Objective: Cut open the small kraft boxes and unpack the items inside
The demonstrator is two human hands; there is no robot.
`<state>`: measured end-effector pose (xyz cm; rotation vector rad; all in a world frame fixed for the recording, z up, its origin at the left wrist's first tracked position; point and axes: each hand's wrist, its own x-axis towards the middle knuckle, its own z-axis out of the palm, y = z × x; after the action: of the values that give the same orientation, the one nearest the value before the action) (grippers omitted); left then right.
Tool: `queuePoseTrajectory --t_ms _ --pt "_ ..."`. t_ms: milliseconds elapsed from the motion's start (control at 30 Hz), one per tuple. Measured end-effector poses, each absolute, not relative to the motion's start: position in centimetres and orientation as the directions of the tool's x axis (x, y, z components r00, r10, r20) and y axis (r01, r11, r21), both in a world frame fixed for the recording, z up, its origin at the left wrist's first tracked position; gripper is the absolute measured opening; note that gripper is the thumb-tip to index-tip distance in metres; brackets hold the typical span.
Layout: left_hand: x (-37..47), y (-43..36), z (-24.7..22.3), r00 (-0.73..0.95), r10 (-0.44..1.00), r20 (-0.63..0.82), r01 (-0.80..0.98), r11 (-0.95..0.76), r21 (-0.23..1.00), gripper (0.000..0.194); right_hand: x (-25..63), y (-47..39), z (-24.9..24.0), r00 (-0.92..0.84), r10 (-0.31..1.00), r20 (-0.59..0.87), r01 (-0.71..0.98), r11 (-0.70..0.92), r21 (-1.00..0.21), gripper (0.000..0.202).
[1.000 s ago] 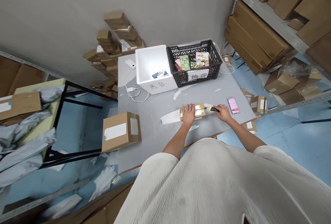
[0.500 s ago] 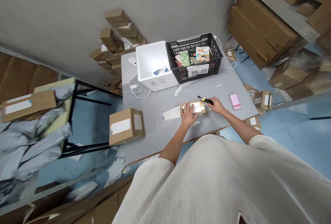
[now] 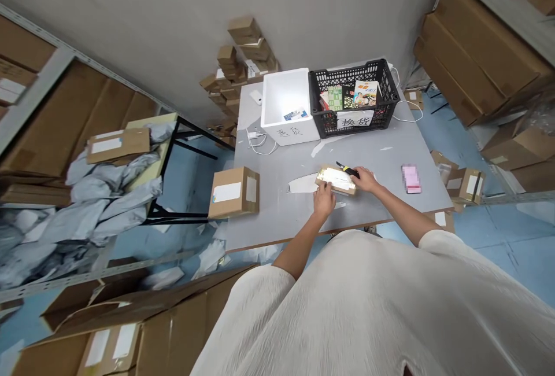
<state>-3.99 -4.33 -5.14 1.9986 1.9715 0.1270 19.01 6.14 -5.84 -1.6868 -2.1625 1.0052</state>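
Observation:
A small cardboard box with a white label and shiny tape lies slightly turned on the grey table. My left hand is closed on its near left edge, fingertips at the label's border. A black and yellow utility knife is gripped in my right hand, at the box's right end. Its blade points left over the far edge of the box. Under the box's left side a white strip of paper sticks out.
A white foam box and a black crate of booklets stand at the back. A larger carton sits at the table's left edge. A pink blurred item lies right. Grey parcels fill the left side.
My view has swung left, so the scene sits further right. My left hand has drawn back from flat on the label to the near edge. The box has turned a little.

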Motion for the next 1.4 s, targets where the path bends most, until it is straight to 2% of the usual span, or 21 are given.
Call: queuePoseTrajectory --t_ms 200,300,400,500,600,700,867,1000,1167,1300,1400 --pt "-3.0 -1.4 -5.9 0.059 0.991 -0.123 0.904 0.0 0.428 0.062 20.0 3.4 -6.1 -0.328 0.9 -0.288 0.629 -0.02 -0.778 0.039" --pt "-2.3 0.1 -5.5 -0.01 0.982 -0.188 0.916 0.084 0.392 0.071 20.0 2.7 -6.1 -0.368 0.863 -0.346 0.532 -0.109 -0.839 0.033" --pt "-1.0 0.9 -4.6 -0.093 0.964 -0.248 0.931 0.173 0.323 0.087 20.4 2.7 -6.0 -0.32 0.883 -0.345 0.49 -0.157 -0.857 0.034" --pt "0.6 1.4 -3.9 -0.103 0.949 -0.297 0.936 0.194 0.295 0.104 21.3 3.0 -5.8 -0.253 0.907 -0.338 0.465 -0.192 -0.864 0.036" --pt "1.8 1.7 -3.6 -0.086 0.934 -0.346 0.94 0.191 0.282 0.11 22.3 3.3 -5.6 -0.209 0.927 -0.312 0.462 -0.188 -0.867 0.035" --pt "1.5 1.9 -3.9 0.002 0.92 -0.391 0.956 0.113 0.27 0.113 23.1 3.5 -5.6 -0.163 0.94 -0.3 0.487 -0.188 -0.853 0.035" --pt "-2.1 1.6 -4.8 0.408 0.824 -0.392 0.897 -0.283 0.339 0.121 23.2 3.7 -5.7 -0.092 0.931 -0.353 0.407 -0.288 -0.867 0.039" --pt "-3.9 1.1 -5.1 0.526 0.786 -0.323 0.835 -0.406 0.372 0.111 22.2 3.4 -5.8 -0.162 0.897 -0.411 0.254 -0.364 -0.896 0.041" --pt "-3.2 1.0 -5.2 0.45 0.877 -0.166 0.85 -0.364 0.381 0.081 21.1 2.6 -5.2 -0.279 0.823 -0.494 0.123 -0.48 -0.869 0.042" --pt "-2.7 0.7 -5.3 0.439 0.886 -0.151 0.868 -0.375 0.324 0.067 21.6 1.9 -4.3 -0.354 0.734 -0.58 0.103 -0.586 -0.804 0.038" --pt "-2.4 0.2 -5.3 0.455 0.877 -0.155 0.873 -0.405 0.273 0.063 23.0 1.9 -3.7 -0.329 0.751 -0.573 0.182 -0.545 -0.818 0.033"
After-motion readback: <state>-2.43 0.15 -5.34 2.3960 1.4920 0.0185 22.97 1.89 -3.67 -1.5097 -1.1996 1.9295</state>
